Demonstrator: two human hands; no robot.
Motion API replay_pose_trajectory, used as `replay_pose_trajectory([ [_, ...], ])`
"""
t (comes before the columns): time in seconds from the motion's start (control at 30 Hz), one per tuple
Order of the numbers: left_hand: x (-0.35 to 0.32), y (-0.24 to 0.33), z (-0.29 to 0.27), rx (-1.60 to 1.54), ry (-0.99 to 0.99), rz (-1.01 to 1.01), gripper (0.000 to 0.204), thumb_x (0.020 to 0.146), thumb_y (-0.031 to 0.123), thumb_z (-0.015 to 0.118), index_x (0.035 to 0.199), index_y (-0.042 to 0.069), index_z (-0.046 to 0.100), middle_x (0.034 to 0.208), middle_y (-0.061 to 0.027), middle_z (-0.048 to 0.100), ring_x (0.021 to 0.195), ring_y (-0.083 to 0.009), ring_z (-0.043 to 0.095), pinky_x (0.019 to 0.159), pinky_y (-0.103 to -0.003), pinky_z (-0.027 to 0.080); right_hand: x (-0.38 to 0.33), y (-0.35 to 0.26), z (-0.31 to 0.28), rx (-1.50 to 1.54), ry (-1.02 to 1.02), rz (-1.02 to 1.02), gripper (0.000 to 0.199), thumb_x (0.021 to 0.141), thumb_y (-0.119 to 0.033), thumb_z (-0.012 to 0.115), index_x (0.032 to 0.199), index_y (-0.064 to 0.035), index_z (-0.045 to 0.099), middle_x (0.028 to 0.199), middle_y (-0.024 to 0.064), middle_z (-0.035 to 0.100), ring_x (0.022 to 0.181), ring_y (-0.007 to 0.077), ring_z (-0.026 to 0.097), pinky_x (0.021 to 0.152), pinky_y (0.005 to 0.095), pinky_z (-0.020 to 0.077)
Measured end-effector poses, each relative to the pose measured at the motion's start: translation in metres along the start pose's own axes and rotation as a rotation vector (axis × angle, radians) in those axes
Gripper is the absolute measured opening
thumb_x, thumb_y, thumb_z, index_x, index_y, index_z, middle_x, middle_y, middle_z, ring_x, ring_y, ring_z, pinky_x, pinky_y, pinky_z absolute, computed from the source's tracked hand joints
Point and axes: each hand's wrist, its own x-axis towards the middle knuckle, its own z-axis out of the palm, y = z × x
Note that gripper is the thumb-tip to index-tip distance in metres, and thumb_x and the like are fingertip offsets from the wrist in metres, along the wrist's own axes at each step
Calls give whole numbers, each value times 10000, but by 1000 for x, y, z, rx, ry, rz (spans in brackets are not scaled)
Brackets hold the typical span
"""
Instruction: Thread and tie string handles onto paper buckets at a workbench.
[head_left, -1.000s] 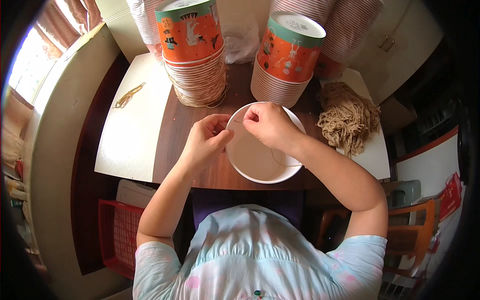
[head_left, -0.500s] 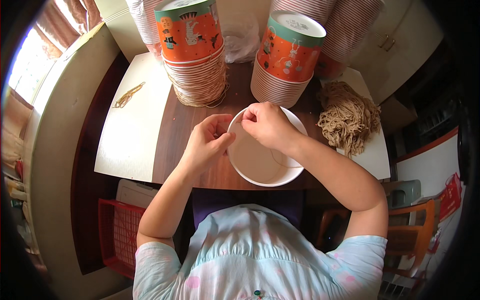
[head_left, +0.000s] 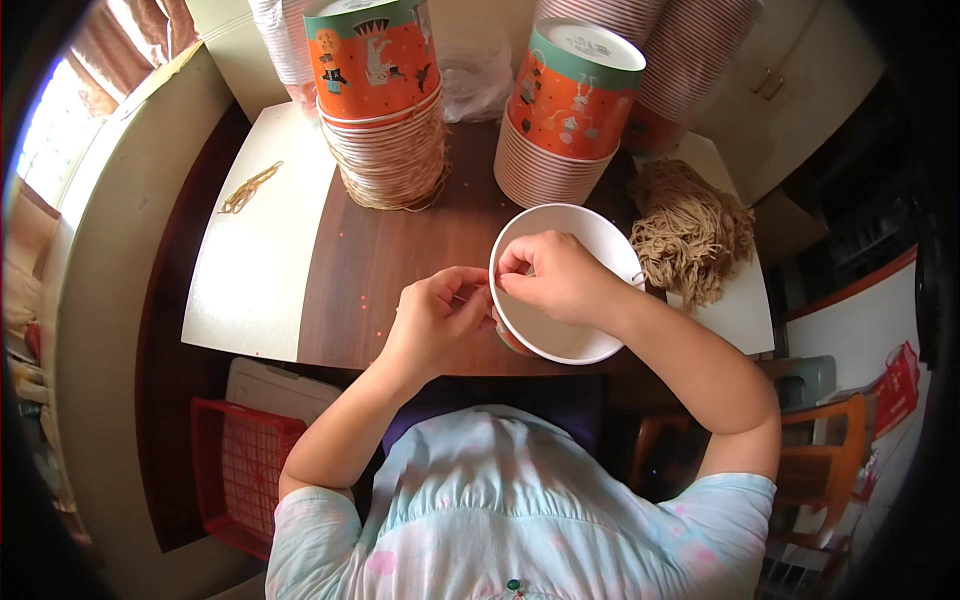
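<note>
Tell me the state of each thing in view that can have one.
Bucket: mouth up, right hand inside, string at right rim
Left hand: half curled
Front left stack: upside down, nested, string-wrapped
Front right stack: upside down, nested
Back stacks: nested
Twine: loosely heaped
Cord: bunched, lying flat
Bag: crumpled
Cupboard: looks shut

Two hands (head_left: 437, 320) (head_left: 562, 277), one mouth-up bucket (head_left: 572, 335)

Seen from here: pale blue short-sleeved top (head_left: 480, 545), soft pink blotches, gathered fabric above a curved seam, small round dark-green bead (head_left: 514, 585) low centre. Left hand (head_left: 440, 318) and right hand (head_left: 560, 280) bare, forearms too.
</note>
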Motion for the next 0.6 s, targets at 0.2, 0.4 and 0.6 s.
replay_pose_trajectory([
  [0.2,-1,-4,7,322,94,235,126,869,38,606,950,-54,634,842,-109,669,743,-130,653,667,-263,532,-12,3,-3,34,-24,18,143,835,-111,616,870,22,654,787,97,680,743,148,633,698,294,496],
  [0.4,-3,-10,9,240,145,259,87,858,42,617,897,-33,638,758,-56,647,684,-84,603,624,-227,491,-15,13,-5,58,-34,6,163,850,-115,620,927,25,651,824,87,675,784,130,623,720,287,492],
  [0.6,-3,-30,-4,-4,106,156,77,884,36,572,874,-20,624,751,-17,620,667,-62,563,617,-202,464,-17,24,-6,96,-53,-56,288,847,-109,626,1097,35,613,941,80,659,828,121,601,763,285,488],
])
